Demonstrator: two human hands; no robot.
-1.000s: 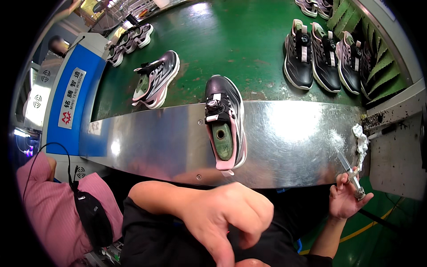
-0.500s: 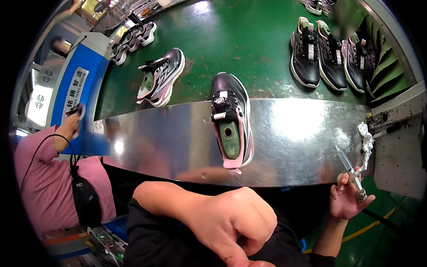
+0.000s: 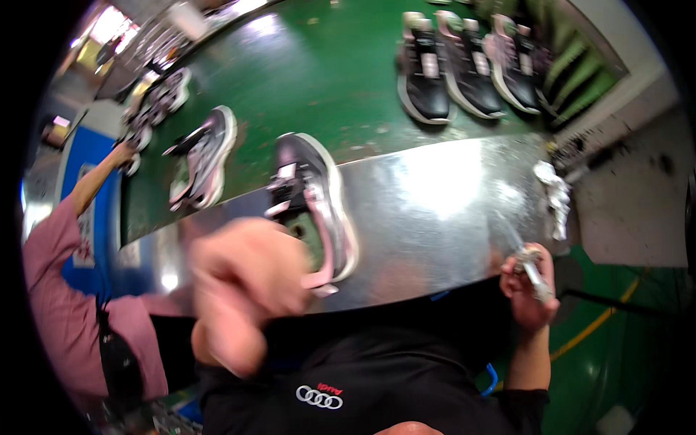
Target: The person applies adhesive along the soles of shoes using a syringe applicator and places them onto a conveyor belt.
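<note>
A dark sneaker (image 3: pixel 307 161) with pink trim and a white sole lies across the metal strip (image 3: pixel 399 268) along the bench's near edge, toe pointing away. Inside its opening is a green shoe last (image 3: pixel 313 243). My left hand (image 3: pixel 250 283) hovers at the shoe's heel end, in front of part of it. Motion smears its fingers, so whether it touches the shoe or holds anything does not show. At the right, my right hand (image 3: pixel 528 290) is closed round a clear syringe (image 3: pixel 535 272), whose tip points up and left over the metal.
Another sneaker (image 3: pixel 210 156) lies farther left on the green bench (image 3: pixel 312 65). Several dark sneakers (image 3: pixel 428 90) stand in a row at the back right, beside green rack flaps. Crumpled white paper (image 3: pixel 552 196) lies near the right end. A co-worker's hand (image 3: pixel 123 154) is at far left.
My left hand has swung from in front of my body up to the shoe's heel. My right hand with the syringe has turned. The whole view has shifted, with the bench things farther left.
</note>
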